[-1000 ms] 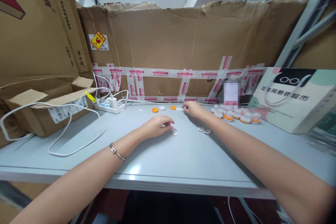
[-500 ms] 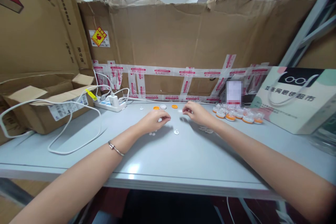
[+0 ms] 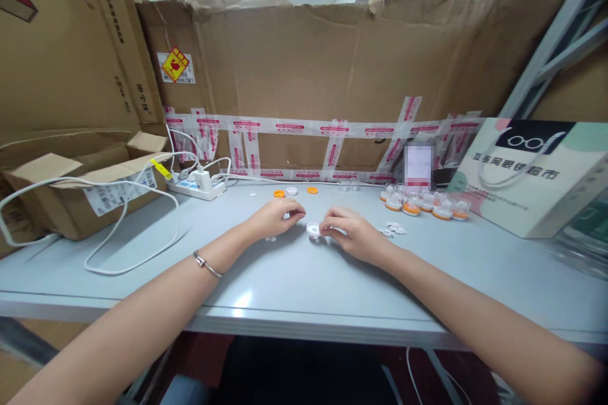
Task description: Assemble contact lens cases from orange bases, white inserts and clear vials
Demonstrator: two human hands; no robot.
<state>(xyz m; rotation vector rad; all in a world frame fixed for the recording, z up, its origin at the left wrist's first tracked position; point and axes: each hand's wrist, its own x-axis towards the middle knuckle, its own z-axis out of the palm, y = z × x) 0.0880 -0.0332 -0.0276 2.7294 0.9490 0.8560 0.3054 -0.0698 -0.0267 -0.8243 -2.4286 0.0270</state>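
Note:
My right hand (image 3: 349,232) pinches a small white ring-shaped part (image 3: 313,230) at the middle of the table. My left hand (image 3: 280,218) is closed just left of it, its thumb and fingertips together; whatever it may hold is too small to name. Small white bits (image 3: 270,238) lie beneath the left hand. Behind the hands are an orange ring (image 3: 279,193), a white ring (image 3: 291,191) and another orange ring (image 3: 312,190). Flat white pieces (image 3: 393,229) lie right of my right hand. Clear cups (image 3: 349,185) stand at the back.
Several clear-and-orange assemblies (image 3: 411,205) sit at the back right, near a paper bag (image 3: 517,180). On the left are a power strip (image 3: 197,188), a looping white cable (image 3: 107,273) and an open carton (image 3: 71,212). A large cardboard sheet (image 3: 294,63) stands behind the table (image 3: 266,291).
My right hand has come forward from the back of the table to the middle, where a white ring-shaped part is now between its fingers. My left hand has barely moved. The view has shifted slightly.

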